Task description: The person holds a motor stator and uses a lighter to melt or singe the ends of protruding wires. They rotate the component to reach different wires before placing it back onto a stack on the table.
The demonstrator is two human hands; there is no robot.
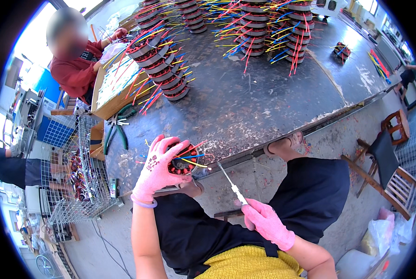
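Note:
My left hand (pixel 159 162), in a pink glove, is wrapped round a small motor stator (pixel 182 166) at the near edge of the table. Red, blue and yellow lead wires (pixel 191 157) stick out of the stator toward the right. My right hand (pixel 267 222), also gloved in pink, grips a slim tool (pixel 236 189) with a white handle and a thin metal shaft. The tool's tip points up and left toward the stator, apart from it; its exact kind cannot be made out. Green-handled pliers (pixel 116 129) lie on the table beyond my left hand.
Tall stacks of stators (pixel 159 65) with coloured leads stand on the dark table (pixel 236 111). A wire basket (pixel 77 186) of wired parts is at left, near a cardboard box (pixel 110 104). A person in red (pixel 75 74) works across. A chair (pixel 385 162) stands right.

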